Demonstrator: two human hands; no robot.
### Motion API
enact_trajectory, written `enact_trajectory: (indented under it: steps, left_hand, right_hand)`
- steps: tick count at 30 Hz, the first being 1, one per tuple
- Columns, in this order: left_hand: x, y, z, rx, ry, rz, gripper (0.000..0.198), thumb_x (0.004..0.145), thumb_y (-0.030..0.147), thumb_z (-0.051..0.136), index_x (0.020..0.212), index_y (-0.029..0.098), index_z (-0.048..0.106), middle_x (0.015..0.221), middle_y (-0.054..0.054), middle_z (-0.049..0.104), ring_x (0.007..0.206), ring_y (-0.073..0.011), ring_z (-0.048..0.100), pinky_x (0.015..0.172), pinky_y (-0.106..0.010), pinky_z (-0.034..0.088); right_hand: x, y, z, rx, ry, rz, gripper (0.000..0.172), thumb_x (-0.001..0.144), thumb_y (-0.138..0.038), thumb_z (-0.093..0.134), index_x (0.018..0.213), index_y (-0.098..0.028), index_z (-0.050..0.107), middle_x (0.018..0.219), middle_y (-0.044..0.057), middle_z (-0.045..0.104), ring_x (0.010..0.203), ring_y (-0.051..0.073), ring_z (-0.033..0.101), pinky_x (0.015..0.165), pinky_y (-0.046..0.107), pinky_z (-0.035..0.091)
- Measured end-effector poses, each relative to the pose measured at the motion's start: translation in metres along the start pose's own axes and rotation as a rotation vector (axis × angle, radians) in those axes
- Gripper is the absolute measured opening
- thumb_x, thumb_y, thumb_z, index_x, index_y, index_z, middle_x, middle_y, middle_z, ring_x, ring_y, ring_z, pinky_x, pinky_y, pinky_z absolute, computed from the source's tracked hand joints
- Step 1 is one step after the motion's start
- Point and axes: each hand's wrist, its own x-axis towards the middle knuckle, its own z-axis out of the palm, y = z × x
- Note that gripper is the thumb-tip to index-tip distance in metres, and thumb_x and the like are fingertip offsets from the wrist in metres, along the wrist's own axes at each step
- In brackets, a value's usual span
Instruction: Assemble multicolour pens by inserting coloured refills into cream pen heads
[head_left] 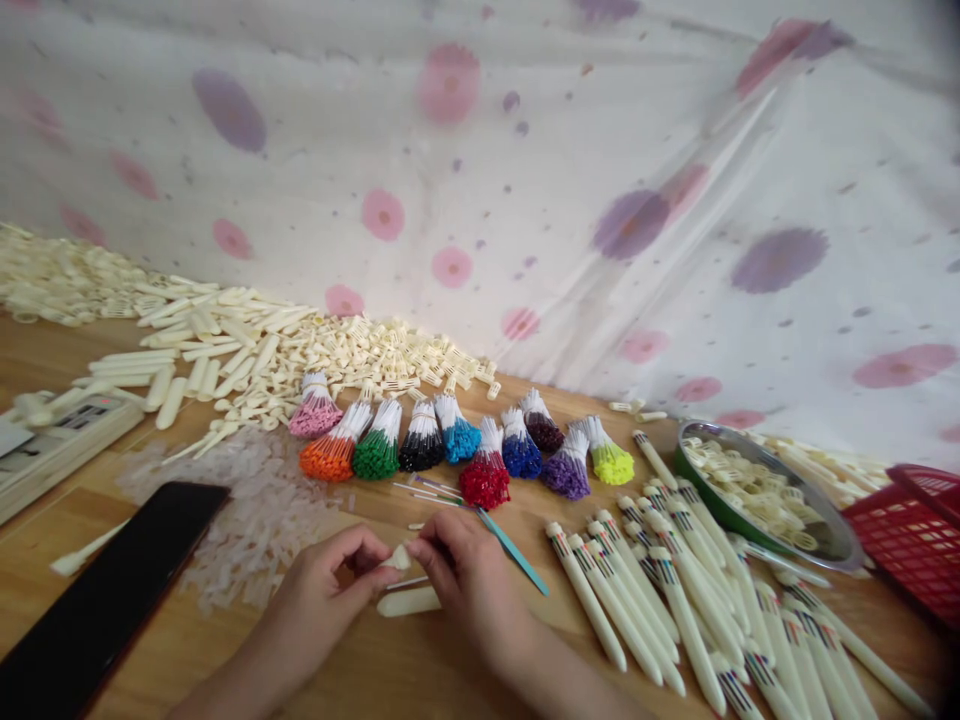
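My left hand [341, 578] pinches a small cream plastic piece [399, 558] between thumb and fingertips. From the other side my right hand [469, 575] has its thumb and finger closed on the same piece; its exact shape is partly covered. Below the fingers a cream pen barrel [409, 601] lies on the wooden table, its right end hidden by my right hand. Teal tweezers [514, 552] lie just right of that hand. Several thin refills [431, 490] are loose on the table beyond my fingers.
Bundled coloured refills [377, 450] stand in rows ahead. Cream pen parts [375, 350] are heaped behind. Clear plastic bits [240, 540] and a black phone [112, 590] lie left. Multicolour pens [675, 590], a metal bowl [686, 450] and a red basket [911, 540] are right.
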Motion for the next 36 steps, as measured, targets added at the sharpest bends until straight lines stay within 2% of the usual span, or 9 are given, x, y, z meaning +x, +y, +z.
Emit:
enact_trajectory:
  steps: [4,10,13,16,21,25,31,34,36]
  left_hand:
    - [-0.002,0.001,0.002,0.014,0.013,0.002,0.016,0.073,0.031,0.059,0.062,0.02,0.055,0.06,0.003,0.059,0.06,-0.0151,0.055,0.057,-0.024,0.043]
    - [-0.004,0.002,0.004,0.113,0.028,0.014,0.014,0.072,0.031,0.061,0.063,0.02,0.059,0.063,0.002,0.062,0.062,-0.0162,0.057,0.06,-0.025,0.042]
    - [-0.002,0.002,0.004,0.025,0.005,-0.023,0.014,0.071,0.031,0.061,0.064,0.02,0.059,0.062,0.001,0.062,0.062,-0.0162,0.057,0.06,-0.025,0.042]
    - [-0.001,0.001,0.004,-0.092,-0.023,-0.054,0.014,0.068,0.031,0.062,0.062,0.019,0.057,0.06,0.002,0.058,0.06,-0.0153,0.054,0.058,-0.024,0.042]
    - [-0.001,0.004,0.0,-0.157,-0.079,-0.108,0.016,0.068,0.032,0.061,0.059,0.018,0.058,0.053,0.004,0.052,0.053,-0.0122,0.047,0.051,-0.022,0.036]
    - [-0.001,0.005,-0.001,-0.209,-0.14,-0.142,0.02,0.07,0.036,0.059,0.062,0.018,0.063,0.057,0.002,0.058,0.053,-0.0119,0.047,0.052,-0.022,0.036]
    - [-0.002,0.009,0.001,-0.279,-0.229,-0.211,0.036,0.069,0.047,0.059,0.052,0.016,0.06,0.049,0.003,0.054,0.044,-0.0084,0.04,0.046,-0.02,0.031]
    - [-0.004,0.011,0.003,-0.318,-0.236,-0.247,0.041,0.07,0.053,0.056,0.052,0.016,0.057,0.048,0.004,0.052,0.041,-0.0069,0.035,0.043,-0.019,0.026]
    - [-0.004,0.012,0.005,-0.331,-0.216,-0.253,0.04,0.069,0.053,0.057,0.053,0.016,0.057,0.049,0.004,0.053,0.041,-0.007,0.035,0.042,-0.02,0.026]
  right_hand:
    - [0.001,0.004,0.005,-0.148,-0.07,-0.029,0.026,0.088,-0.023,0.046,0.063,-0.018,0.047,0.062,0.002,0.054,0.058,0.014,0.046,0.053,0.023,0.029]
    - [0.003,0.011,0.004,-0.085,-0.137,0.013,0.043,0.096,-0.034,0.029,0.057,-0.019,0.041,0.051,-0.003,0.044,0.046,0.01,0.038,0.044,0.02,0.027]
    - [0.001,0.009,-0.008,-0.061,-0.203,-0.083,0.031,0.095,-0.032,0.032,0.074,-0.019,0.05,0.065,0.0,0.054,0.058,0.012,0.049,0.053,0.02,0.035]
    - [0.0,0.006,-0.017,-0.112,-0.265,-0.239,0.019,0.094,-0.027,0.034,0.089,-0.018,0.05,0.082,0.004,0.058,0.073,0.015,0.052,0.064,0.023,0.038]
    - [0.0,0.006,-0.016,-0.142,-0.205,-0.235,0.021,0.095,-0.028,0.032,0.082,-0.019,0.047,0.078,0.003,0.055,0.07,0.016,0.051,0.062,0.024,0.038]
    - [0.0,0.008,-0.015,-0.106,-0.213,-0.249,0.022,0.095,-0.025,0.03,0.077,-0.02,0.043,0.072,0.001,0.052,0.064,0.014,0.048,0.059,0.023,0.036]
    - [0.002,0.011,-0.019,-0.073,-0.23,-0.362,0.02,0.094,-0.022,0.03,0.078,-0.02,0.042,0.073,0.002,0.05,0.065,0.014,0.045,0.06,0.023,0.035]
    - [0.002,0.013,-0.02,-0.081,-0.225,-0.392,0.021,0.094,-0.022,0.03,0.078,-0.02,0.043,0.074,0.002,0.051,0.067,0.014,0.046,0.062,0.023,0.035]
    - [0.002,0.012,-0.018,-0.089,-0.218,-0.351,0.024,0.094,-0.025,0.031,0.075,-0.02,0.044,0.071,0.001,0.051,0.065,0.013,0.045,0.061,0.023,0.035]
